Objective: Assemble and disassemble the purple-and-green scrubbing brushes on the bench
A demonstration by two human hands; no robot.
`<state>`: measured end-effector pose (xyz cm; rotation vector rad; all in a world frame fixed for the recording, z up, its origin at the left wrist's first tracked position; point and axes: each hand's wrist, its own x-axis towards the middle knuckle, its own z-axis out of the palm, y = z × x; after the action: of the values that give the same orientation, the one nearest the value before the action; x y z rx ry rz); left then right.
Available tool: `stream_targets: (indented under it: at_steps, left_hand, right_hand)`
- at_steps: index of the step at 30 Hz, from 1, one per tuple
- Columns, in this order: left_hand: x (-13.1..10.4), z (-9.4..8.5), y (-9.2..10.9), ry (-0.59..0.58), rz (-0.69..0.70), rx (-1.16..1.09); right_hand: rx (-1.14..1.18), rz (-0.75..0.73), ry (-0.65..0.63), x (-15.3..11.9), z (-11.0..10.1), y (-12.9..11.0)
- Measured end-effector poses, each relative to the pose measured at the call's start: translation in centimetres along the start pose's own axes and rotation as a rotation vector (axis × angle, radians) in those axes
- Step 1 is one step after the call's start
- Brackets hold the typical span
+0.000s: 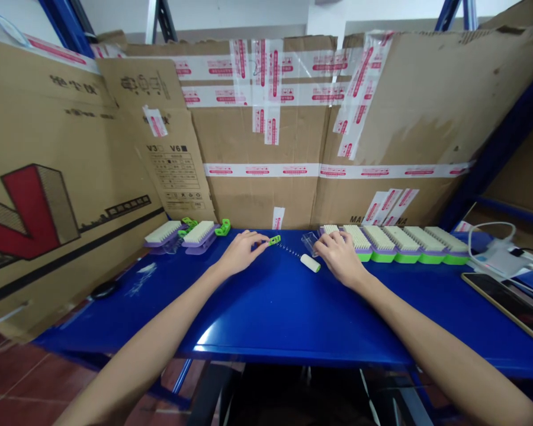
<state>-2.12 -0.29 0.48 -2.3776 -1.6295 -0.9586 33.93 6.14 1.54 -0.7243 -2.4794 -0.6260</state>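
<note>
In the head view, a small green piece [274, 240] is pinched at the centre of the frame between the fingertips of the left hand [240, 253]; a thin spring [288, 250] is stretched from near it towards a pale cylinder [310, 263], and neither is seen enclosed. A clear plastic part [310, 241] is touched by the bent fingers of the right hand [341, 254], but whether it is gripped cannot be told. At centre right, 6 bristled blocks [401, 238] are lined up, the leftmost partly covered; the other 5, with green bases, look assembled. At centre left, 2 bristle-topped purple pieces [198, 234], judged incomplete, are shown without green bases, beside green clips [222, 228]
</note>
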Motion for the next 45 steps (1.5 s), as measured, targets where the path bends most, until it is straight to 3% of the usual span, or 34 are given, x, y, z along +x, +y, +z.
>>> stream_targets:
  at_steps: [4, 10, 16, 21, 24, 28, 35, 39, 45]
  left_hand:
    - [-0.2, -0.2, 1.9, -0.034, 0.04, -0.085]
    - [-0.6, -0.7, 4.5, -0.063, 0.195, -0.167]
    - [-0.6, -0.8, 4.8, -0.109, 0.221, -0.187]
    - [-0.3, -2.2, 3.3, -0.01, 0.177, -0.045]
    - [-0.1, -3.8, 1.4, 0.016, 0.056, 0.189]
    - [0.0, -5.9, -1.2, -0.039, -0.316, 0.519]
    - [-0.8, -7.6, -3.7, -0.031, -0.661, 0.634]
    - [-1.2, -7.3, -4.5, -0.091, -0.767, 0.664]
    - [-1.4, -6.4, -5.6, -0.154, -0.803, 0.67]
  right_hand:
    - [0.08, -0.106, 0.035, 0.2, -1.1, -1.2]
    - [0.24, -0.231, -0.03, 0.2, -1.9, -3.3]
    - [0.356, -0.158, -0.078, 0.3, -2.1, -3.8]
    - [0.459, -0.005, -0.024, 0.6, -2.2, -3.7]
    - [0.503, 0.048, -0.002, 0.6, -1.9, -3.5]
    - [0.536, 0.065, 0.005, 0.5, -1.5, -3.4]
    - [0.528, 0.032, -0.027, 0.4, -1.8, -3.6]
    - [0.516, 0.034, -0.03, 0.4, -1.7, -3.6]
    - [0.452, 0.023, -0.054, 0.2, -1.2, -3.4]
